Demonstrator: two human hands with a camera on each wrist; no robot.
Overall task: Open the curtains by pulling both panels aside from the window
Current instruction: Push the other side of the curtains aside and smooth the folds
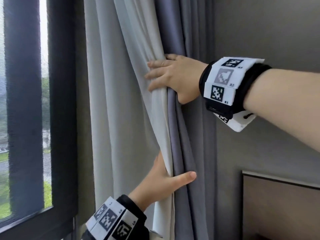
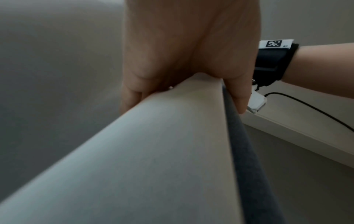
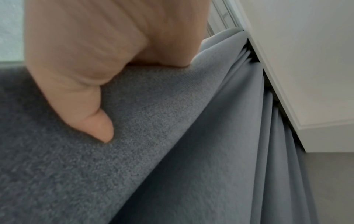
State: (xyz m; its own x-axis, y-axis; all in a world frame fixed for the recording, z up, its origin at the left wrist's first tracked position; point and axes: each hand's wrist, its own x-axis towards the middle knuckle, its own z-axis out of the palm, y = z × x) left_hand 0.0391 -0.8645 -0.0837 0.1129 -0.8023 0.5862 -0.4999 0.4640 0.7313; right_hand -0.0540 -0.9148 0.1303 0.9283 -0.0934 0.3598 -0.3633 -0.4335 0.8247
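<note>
Curtain panel [image 1: 131,84] is bunched at the window's right side, near the wall [image 1: 259,32]; folds run vertically. Edge is gripped high by right hand [image 1: 170,77], low by left hand [image 1: 161,184]. Remaining travel is judged rightward, toward the wall.

Dark-framed window [image 1: 24,101], grey wall [image 1: 268,32]
</note>
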